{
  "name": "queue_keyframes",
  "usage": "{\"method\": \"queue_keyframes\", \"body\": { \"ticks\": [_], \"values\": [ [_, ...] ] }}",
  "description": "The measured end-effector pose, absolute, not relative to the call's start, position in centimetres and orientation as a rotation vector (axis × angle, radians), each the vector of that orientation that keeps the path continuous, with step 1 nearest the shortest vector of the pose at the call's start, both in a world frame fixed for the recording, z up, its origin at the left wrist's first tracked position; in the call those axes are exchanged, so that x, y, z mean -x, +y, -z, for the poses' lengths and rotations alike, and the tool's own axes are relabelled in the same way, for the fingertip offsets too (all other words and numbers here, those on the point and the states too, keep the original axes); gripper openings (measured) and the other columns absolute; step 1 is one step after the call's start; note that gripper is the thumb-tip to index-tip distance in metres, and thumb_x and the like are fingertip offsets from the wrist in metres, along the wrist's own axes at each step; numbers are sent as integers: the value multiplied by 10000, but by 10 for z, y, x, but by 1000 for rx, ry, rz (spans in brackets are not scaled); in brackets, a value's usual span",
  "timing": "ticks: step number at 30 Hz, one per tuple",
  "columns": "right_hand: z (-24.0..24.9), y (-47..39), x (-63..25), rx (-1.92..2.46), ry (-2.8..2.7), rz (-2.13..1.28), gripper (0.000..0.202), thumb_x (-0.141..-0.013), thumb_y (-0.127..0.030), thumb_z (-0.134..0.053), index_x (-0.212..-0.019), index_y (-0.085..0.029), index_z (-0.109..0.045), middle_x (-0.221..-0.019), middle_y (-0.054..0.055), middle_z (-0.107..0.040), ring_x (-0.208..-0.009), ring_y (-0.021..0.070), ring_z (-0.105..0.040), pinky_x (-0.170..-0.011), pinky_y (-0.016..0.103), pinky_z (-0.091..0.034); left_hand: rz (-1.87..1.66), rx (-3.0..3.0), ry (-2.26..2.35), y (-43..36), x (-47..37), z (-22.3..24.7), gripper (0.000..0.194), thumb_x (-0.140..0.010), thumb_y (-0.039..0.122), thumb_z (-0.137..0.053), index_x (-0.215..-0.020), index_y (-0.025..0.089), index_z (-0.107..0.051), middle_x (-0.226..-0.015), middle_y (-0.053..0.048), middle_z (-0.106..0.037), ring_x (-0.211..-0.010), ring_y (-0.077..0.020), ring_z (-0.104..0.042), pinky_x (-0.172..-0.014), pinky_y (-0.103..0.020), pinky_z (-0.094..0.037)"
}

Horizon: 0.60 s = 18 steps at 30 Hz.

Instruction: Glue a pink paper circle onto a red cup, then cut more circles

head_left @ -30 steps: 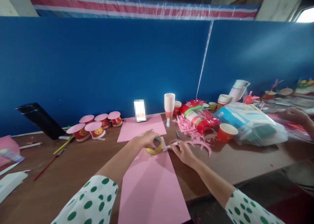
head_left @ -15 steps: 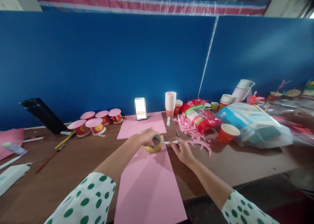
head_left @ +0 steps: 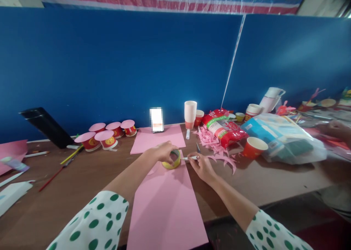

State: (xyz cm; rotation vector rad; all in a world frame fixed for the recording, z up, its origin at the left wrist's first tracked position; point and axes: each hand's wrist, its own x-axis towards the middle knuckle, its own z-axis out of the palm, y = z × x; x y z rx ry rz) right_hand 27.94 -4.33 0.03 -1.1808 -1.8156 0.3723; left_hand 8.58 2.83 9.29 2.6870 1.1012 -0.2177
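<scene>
My left hand point(head_left: 166, 152) grips a yellow roll of tape point(head_left: 172, 165) from above, with fingers over its rim. The roll lies flat on a long pink sheet of paper point(head_left: 167, 206) that stretches toward me. In my right hand point(head_left: 201, 166) is a slim white pen point(head_left: 190, 158), pinched between thumb and fingers. The pen's tip points left, at the right edge of the roll; whether it touches the roll or the paper I cannot tell. Behind the roll lies another pink sheet point(head_left: 139, 140), with a bright-screened phone point(head_left: 157, 119) upright at its back edge.
Several red paper cups topped with pink discs point(head_left: 105, 135) stand at the left back. Pink paper scraps point(head_left: 210, 138), a red plastic pack point(head_left: 225, 127), a red cup point(head_left: 255, 147) and a clear bag point(head_left: 290, 140) lie right. Another person's hand point(head_left: 336, 129) shows at far right.
The view has tilted a little, so everything sits slightly higher. My left hand stays on the tape roll. My right hand with the pen has shifted very slightly left.
</scene>
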Motion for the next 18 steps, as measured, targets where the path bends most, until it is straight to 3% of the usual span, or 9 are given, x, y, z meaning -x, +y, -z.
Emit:
{"method": "queue_keyframes", "body": {
  "ticks": [7,13,18],
  "values": [
    [-9,-50,-279,1148,-1849,-450,170,-841,-253,-441,-814,-174,-589,-777,55,-635,-702,164,-580,-619,241,-443,220,-2687,1087,26,-87,-97,415,-538,395,-685,-901,206,-616,-851,-50,-563,-767,-203,-527,-553,-241,-372],
    [-7,-52,-274,1051,-1464,-905,256,-812,-375,-482,-713,-154,-566,-585,10,-568,-543,121,-525,-505,216,-437,216,-2675,1093,27,-86,-97,521,-522,428,-703,-990,220,-607,-884,-50,-568,-812,-210,-529,-596,-238,-386],
    [-5,-46,-278,1053,-1317,-928,313,-820,-434,-451,-679,-163,-519,-483,-31,-461,-417,85,-417,-379,184,-344,232,-2646,1137,28,-85,-94,567,-529,439,-693,-1050,245,-584,-925,-49,-567,-806,-209,-536,-608,-245,-395]
  ]
}}
